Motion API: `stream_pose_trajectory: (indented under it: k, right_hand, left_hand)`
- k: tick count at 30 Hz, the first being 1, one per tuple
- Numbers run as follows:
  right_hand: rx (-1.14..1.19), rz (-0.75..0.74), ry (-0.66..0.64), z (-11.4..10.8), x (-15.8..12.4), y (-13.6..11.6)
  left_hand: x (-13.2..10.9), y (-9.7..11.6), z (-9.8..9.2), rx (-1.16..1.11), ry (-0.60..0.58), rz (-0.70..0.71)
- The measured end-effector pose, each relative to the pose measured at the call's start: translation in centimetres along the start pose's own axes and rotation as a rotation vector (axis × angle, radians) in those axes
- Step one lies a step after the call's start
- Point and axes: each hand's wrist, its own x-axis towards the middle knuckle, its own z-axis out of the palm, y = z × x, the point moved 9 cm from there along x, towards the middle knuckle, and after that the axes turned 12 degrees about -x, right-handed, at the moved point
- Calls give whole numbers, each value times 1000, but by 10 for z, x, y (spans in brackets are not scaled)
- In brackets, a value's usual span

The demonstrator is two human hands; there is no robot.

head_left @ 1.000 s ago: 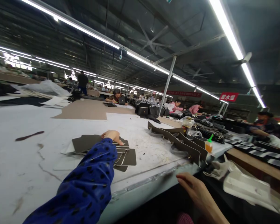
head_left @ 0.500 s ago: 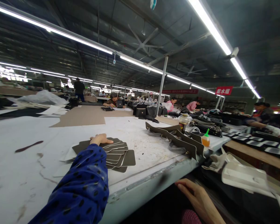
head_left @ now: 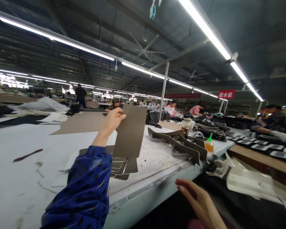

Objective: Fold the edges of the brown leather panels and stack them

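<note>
My left hand (head_left: 113,120), in a blue dotted sleeve, is closed on the top edge of a dark olive leather panel (head_left: 130,132) and holds it up in the air. Below it a fanned stack of similar panels (head_left: 121,164) lies on the white worktable (head_left: 26,178). My right hand (head_left: 196,200) hangs low in front of the table edge with its fingers stretched out and nothing in them.
A row of dark leather pieces (head_left: 181,144) lies to the right, beside an orange glue bottle with a green cap (head_left: 209,144). White trays (head_left: 249,183) sit lower right. Other people work at benches behind and at the right. A metal post (head_left: 163,90) rises mid-table.
My left hand was pressing on the stack; it has now lifted one panel off it and raised it upright. The right hand has barely moved.
</note>
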Motion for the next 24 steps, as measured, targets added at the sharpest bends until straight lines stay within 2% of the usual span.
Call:
stream_pose_trajectory:
  k: [2, 4, 7, 10, 11, 13, 16, 18, 21, 24]
  right_hand:
    - [69, 1, 48, -8, 0, -14]
    - [152, -1, 116, -16, 2, -29]
    - [292, 0, 231, -29, 6, -46]
    - [400, 44, 343, -43, 5, -43]
    - [424, 69, 401, -52, 2, -36]
    - [461, 126, 567, -78, -12, -15]
    - [494, 188, 832, -126, -45, 17]
    - [499, 206, 933, -151, -64, 29]
    - [467, 227, 963, -171, -81, 37]
    - [394, 247, 914, -173, -86, 42]
  left_hand:
    - [-14, 26, 26, -90, -71, 58]
    - [-33, 49, 60, -145, -200, 90]
    - [-70, 80, 124, -191, -485, 123]
    - [-104, 97, 191, -188, -777, 131]
    - [-111, 97, 211, -174, -844, 123]
    - [-117, 85, 248, -120, -909, 99]
    - [-119, 55, 299, 35, -930, 92]
    - [-127, 39, 331, 134, -948, 117]
    - [-146, 29, 375, 229, -969, 143]
    - [-159, 37, 407, 289, -941, 154]
